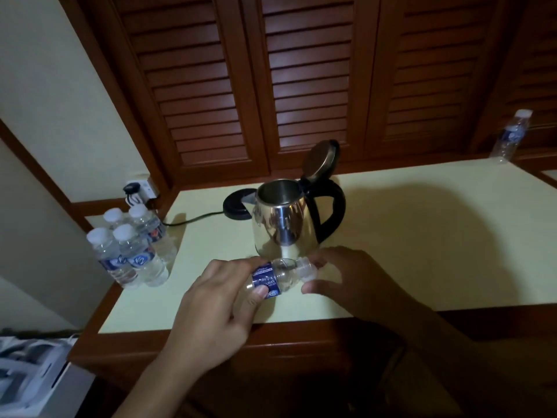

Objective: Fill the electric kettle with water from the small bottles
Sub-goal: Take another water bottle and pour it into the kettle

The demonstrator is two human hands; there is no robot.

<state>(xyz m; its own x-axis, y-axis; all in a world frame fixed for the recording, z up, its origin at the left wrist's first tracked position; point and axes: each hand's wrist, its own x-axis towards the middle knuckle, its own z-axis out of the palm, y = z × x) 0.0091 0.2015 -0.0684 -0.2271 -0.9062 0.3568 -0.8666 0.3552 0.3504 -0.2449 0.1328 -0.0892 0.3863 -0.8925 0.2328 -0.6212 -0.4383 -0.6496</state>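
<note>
Bottle (272, 280) lies sideways in left hand (217, 300), grip curled round its label; right hand (346, 276) pinches cap (307, 268). Uncapping step, likely. Kettle (280, 227), lid up, stands just behind on tabletop (422, 236). Next: twist cap off, tip over opening.

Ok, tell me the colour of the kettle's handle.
The handle is black; the head view shows it.

Your left hand (217, 300) grips a small water bottle (272, 280) sideways while your right hand (346, 279) pinches its cap (307, 268), just before the open-lidded steel kettle (280, 224).
</note>
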